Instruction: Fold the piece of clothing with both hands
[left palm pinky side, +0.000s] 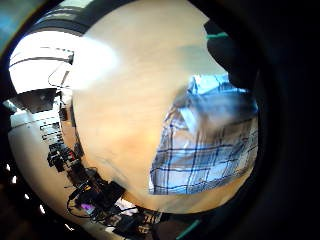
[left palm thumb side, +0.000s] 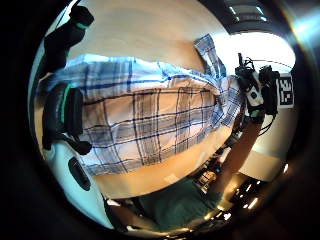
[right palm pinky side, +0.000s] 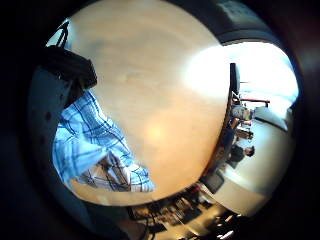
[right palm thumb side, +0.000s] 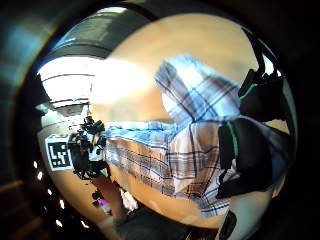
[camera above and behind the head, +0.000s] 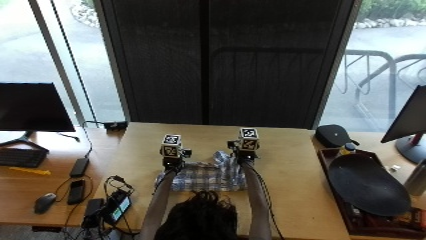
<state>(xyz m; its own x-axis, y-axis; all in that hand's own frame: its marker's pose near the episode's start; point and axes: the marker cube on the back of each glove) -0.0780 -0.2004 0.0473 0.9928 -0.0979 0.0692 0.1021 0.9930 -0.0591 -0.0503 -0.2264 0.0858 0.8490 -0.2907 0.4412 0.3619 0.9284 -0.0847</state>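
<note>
Mid-fold: your hands sit at the far edge of the shirt, low centre of the outside view.

Left hand and right hand are apart, one at each far corner of the plaid shirt on the desk; the palm views show fingers curled over cloth, so both seem to be pinching it. Next, I judge, you carry that edge across and lay it level.
</note>
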